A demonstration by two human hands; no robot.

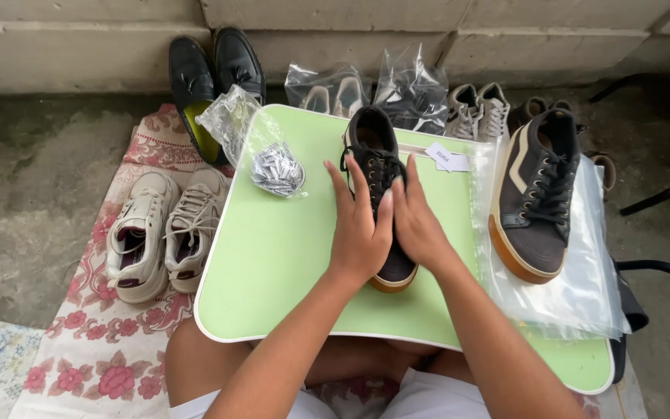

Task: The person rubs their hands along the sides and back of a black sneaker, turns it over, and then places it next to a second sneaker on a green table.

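Head view: bare knees sit under a green tray (288, 264). On it, near its middle, lies a black sneaker (378, 167) with its toe toward the person. The left hand (360, 226) lies flat on the sneaker's left side, fingers straight and slightly spread, gripping nothing. The right hand (415, 219) rests on the right side, fingers together and extended (not curled). To the right, a second sneaker (538, 194) lies on a clear bag (583, 287). A crumpled plastic bag (261, 147) rests at the tray's far left. Left of the tray, white sneakers (163, 233) stand on a floral cloth (102, 349). Farther off, black loafers (212, 77) and grey shoes (478, 110) stand by the wall.
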